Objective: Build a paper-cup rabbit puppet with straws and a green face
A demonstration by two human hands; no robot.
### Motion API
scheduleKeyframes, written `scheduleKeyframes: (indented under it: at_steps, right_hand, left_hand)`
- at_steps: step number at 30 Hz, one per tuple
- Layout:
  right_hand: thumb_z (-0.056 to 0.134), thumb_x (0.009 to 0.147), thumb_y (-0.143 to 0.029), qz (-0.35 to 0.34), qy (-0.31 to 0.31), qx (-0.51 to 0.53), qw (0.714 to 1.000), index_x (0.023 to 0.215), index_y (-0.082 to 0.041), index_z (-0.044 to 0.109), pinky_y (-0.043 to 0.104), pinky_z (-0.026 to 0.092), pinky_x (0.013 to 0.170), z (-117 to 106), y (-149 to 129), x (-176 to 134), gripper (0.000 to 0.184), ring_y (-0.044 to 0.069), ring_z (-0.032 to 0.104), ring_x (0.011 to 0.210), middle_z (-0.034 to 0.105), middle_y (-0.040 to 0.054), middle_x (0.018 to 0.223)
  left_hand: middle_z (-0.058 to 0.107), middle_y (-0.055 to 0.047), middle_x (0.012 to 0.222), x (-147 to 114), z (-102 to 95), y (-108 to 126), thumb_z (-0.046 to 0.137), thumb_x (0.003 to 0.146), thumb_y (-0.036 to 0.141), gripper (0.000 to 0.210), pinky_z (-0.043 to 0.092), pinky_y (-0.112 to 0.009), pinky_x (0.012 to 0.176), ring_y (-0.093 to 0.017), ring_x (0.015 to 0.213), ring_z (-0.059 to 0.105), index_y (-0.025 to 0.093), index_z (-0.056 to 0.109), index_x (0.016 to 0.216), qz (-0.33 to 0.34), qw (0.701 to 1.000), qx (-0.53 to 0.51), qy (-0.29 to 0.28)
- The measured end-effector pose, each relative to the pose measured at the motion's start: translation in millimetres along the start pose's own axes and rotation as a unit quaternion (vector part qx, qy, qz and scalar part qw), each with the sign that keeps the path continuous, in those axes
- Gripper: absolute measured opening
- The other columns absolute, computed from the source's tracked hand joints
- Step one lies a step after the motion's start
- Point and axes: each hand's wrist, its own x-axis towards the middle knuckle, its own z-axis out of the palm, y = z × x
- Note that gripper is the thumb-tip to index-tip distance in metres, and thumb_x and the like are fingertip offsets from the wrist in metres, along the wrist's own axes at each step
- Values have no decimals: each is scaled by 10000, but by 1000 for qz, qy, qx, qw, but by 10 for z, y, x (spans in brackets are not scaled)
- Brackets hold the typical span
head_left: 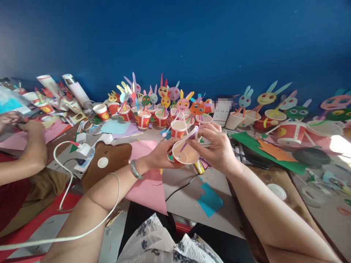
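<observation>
A paper cup [185, 152] is tilted so that its pale inside faces me, over the middle of the table. My left hand [166, 153] is closed around its left side, the fingers partly hidden behind it. At the cup's far right rim, my right hand [212, 144] pinches a thin paper strip [189, 136], whitish with a purple end. A purple strip [183, 147] shows inside the cup; I cannot tell whether the two are joined. Just beyond stands a red and white paper cup [178, 128]. Pink paper [148, 182] lies below my left wrist.
Paper cups with rabbit-like faces [165, 103] crowd the back by the blue wall. A brown bear-shaped pad [106, 160] and a power strip [84, 164] lie left. Blue paper [210, 200] lies in front. A white cable [82, 235] crosses my left arm. A co-worker's arm [30, 149] is far left.
</observation>
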Motion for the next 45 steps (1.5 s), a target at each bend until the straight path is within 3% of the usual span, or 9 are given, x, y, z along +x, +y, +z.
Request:
scheduleKeyframes:
  at_steps: [5, 16, 25, 30, 34, 38, 41, 45]
  right_hand:
    - [627, 925, -343, -70, -44, -26, 996, 825, -249, 630, 464, 397, 918, -97, -105, 18, 137, 248, 606, 908, 709, 46, 900]
    - [631, 921, -289, -100, -74, -12, 992, 849, -242, 654, 464, 406, 918, -19, -83, 6, 89, 251, 591, 965, 717, 61, 1005]
    - [664, 903, -303, -49, -99, 19, 994, 770, -234, 670, 451, 418, 919, 59, 44, 18, 150, 240, 624, 952, 724, 53, 989]
    - [676, 870, -307, -19, -75, -4, 997, 839, -226, 695, 457, 430, 916, 147, 131, 7, 89, 250, 644, 929, 724, 71, 963]
    - [685, 862, -378, -15, -44, -24, 999, 874, -236, 721, 461, 454, 894, 126, 130, 12, 147, 263, 623, 929, 698, 78, 944]
    - [689, 861, -404, 10, -54, -8, 998, 883, -226, 717, 370, 482, 744, 51, 101, 18, 182, 215, 601, 795, 663, 59, 830]
    - [684, 868, -408, 37, -97, 14, 994, 919, -205, 696, 302, 414, 598, 36, 84, 9, 210, 149, 524, 616, 617, 10, 692]
    - [636, 901, -413, 53, -119, 35, 991, 802, -204, 621, 284, 368, 563, 76, 58, -4, 232, 122, 450, 572, 573, -14, 645]
  left_hand:
    - [705, -104, 1198, -55, 29, -23, 886, 644, 424, 766, 543, -399, 892, -274, 1034, 690, 220, 561, 1307, 42, 999, 2, 5]
    - [705, -99, 1185, -118, 61, 12, 878, 640, 451, 741, 554, -410, 890, -272, 1024, 692, 236, 580, 1283, 41, 998, 25, 50]
    - [714, -79, 1074, -102, 85, -18, 881, 636, 433, 726, 552, -369, 830, -231, 909, 694, 217, 564, 1252, 17, 998, -9, 66]
    - [707, -94, 1122, -34, 40, 32, 892, 635, 386, 711, 548, -343, 820, -242, 959, 695, 202, 577, 1245, -37, 998, -10, 50]
    - [699, -106, 1171, 6, -19, 53, 878, 642, 342, 637, 539, -366, 856, -267, 1011, 684, 196, 604, 1199, -48, 998, 22, 29]
    - [698, -105, 1177, 16, -32, 74, 858, 672, 377, 604, 527, -383, 874, -286, 1041, 674, 208, 608, 1195, -50, 996, 70, 6]
    - [703, -93, 1160, 11, -22, 87, 846, 684, 398, 574, 519, -382, 872, -293, 1045, 672, 214, 606, 1171, -41, 995, 95, -16]
    - [701, -82, 1154, 0, -16, 80, 838, 684, 371, 549, 508, -372, 856, -281, 1011, 674, 213, 605, 1155, -40, 995, 93, -26]
